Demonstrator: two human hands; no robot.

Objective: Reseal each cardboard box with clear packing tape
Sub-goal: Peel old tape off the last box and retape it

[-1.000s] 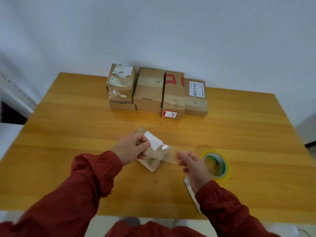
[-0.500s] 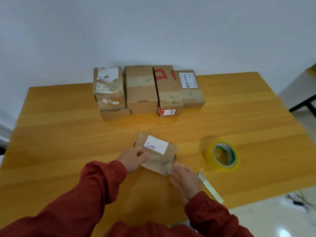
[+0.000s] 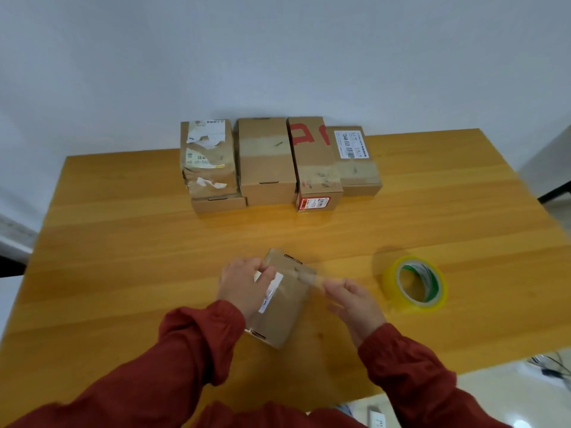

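Observation:
A small brown cardboard box [image 3: 285, 307] with a white label lies on the wooden table [image 3: 123, 257] in front of me. My left hand [image 3: 244, 282] holds its left side, fingers curled over the top edge. My right hand [image 3: 353, 301] pinches the end of a clear tape strip [image 3: 310, 278] stretched from the box's top toward the right. A roll of clear packing tape [image 3: 414, 284] with a yellowish tint and green core lies to the right, apart from both hands.
Several cardboard boxes [image 3: 265, 162] stand in a row at the table's far edge by the white wall, one stacked on a flatter box [image 3: 217, 203]. A small white object [image 3: 377, 418] lies on the floor below the table's near edge.
The box has been turned lengthwise toward me. My right hand rose from the box's near corner and now stretches a tape strip off the box's right side. The white strip by the table's edge is gone from view.

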